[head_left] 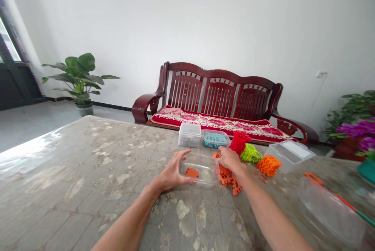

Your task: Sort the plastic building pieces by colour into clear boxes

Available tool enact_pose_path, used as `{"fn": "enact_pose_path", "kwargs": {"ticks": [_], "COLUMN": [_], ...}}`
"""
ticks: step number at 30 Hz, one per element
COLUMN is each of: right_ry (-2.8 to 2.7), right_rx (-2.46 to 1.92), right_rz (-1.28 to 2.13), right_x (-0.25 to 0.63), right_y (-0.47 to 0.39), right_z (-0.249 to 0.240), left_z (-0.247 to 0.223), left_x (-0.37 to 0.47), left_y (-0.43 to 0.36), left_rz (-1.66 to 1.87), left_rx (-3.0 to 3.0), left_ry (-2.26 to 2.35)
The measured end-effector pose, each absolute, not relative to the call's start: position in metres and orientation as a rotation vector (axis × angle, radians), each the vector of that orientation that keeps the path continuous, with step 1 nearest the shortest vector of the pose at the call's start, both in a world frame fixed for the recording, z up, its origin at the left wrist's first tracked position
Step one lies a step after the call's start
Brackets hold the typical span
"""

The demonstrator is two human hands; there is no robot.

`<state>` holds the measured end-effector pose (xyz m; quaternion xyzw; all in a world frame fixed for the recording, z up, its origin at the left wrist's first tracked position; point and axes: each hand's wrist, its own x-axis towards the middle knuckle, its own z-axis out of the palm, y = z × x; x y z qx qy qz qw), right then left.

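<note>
Between the two hands, mid-table: clear tub [202, 182], upright, long axis running roughly left to right. One orange toothed piece [191, 172] shows through the plastic at its left end; looks inside, judging by eye.
Left hand [171, 172]: at the tub's left end, so the tub lies directly right of the palm. Thumb on the near side, fingers on the far side, spread apart and clamped on that end. Nearer hand, clearest grip.
Right hand [230, 159]: at the tub's far right corner, palm down, reaching in from the near right. Fingertips beside the rim and the orange bits; can't tell if they press on either, or if they're together.
Loose orange pieces [225, 176]: heaped just beside the tub's right end, partly under the right wrist. Main obstruction on that side.
Far side: lidded box [190, 137] with greyish contents, then tub of blue pieces [216, 139] just to its right. Both limit room beyond the rim.
Right of the right hand: red bundle [238, 143], yellow-green bundle [250, 153], orange bundle [269, 165], then open clear box [288, 157].
Near right: blurred clear container [331, 210], well apart, orange strips [313, 178] by it.
Beyond table [125, 165]: wooden bench [219, 74].
</note>
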<state>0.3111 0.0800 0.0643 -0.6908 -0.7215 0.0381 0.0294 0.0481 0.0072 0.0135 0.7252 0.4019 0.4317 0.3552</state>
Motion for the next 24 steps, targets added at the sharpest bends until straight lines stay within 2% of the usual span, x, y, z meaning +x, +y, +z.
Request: {"fn": "enact_pose_path", "kwargs": {"ticks": [3,6,11,15,20,24], "right_ry": [-2.139,-2.102,-2.327,-2.421,-2.170,-2.180], "right_rx": [-2.056,-1.798,-1.577,-1.537,-1.667,-1.756], "right_rz": [0.129,0.264,0.312,0.274,0.338,0.377], "right_x": [0.317,0.316,0.293,0.291,0.328,0.351], "right_y": [0.075,0.058,0.020,0.013,0.030,0.037], "right_z": [0.079,0.095,0.103,0.098,0.077,0.056], "left_z": [0.013,0.013,0.014,0.016,0.016,0.014], "left_x": [0.048,0.049,0.050,0.051,0.050,0.049], "left_y": [0.008,0.008,0.008,0.007,0.008,0.009], "left_rz": [1.124,1.121,1.129,1.124,1.118,1.103], "left_rx": [1.881,1.871,1.869,1.865,1.860,1.868], "left_ry": [1.031,1.031,1.033,1.039,1.026,1.027]}}
